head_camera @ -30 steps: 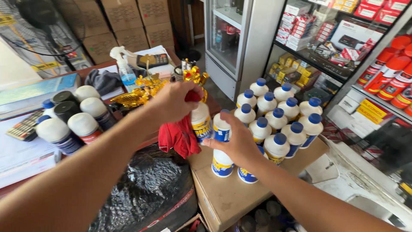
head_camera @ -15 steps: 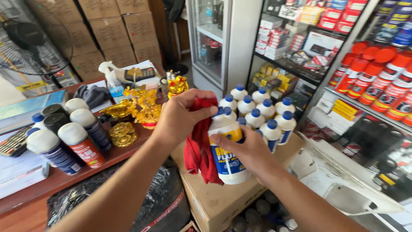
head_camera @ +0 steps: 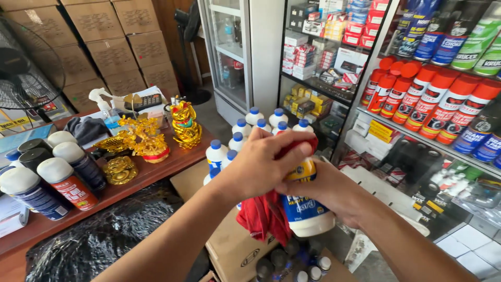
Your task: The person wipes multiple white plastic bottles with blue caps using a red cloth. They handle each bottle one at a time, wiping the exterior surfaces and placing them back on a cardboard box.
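Your right hand (head_camera: 334,190) grips one white bottle (head_camera: 308,209); left hand (head_camera: 263,167) clamps red cloth (head_camera: 263,216) over its top; other bottles (head_camera: 245,133) (at 11 o'clock) wait unwiped

A white plastic bottle (head_camera: 307,209) sits upright in mid-air, above an open cardboard box, gripped from behind at its lower body. It's squat and rounded, with a blue-and-yellow label across the front; its top is hidden. Pressed over that top is a red cloth (head_camera: 266,214), bunched tight at the bottle's shoulder, a sliver of it showing red near the cap. The rest of the cloth hangs loose and crumpled down the bottle's left side, touching it.
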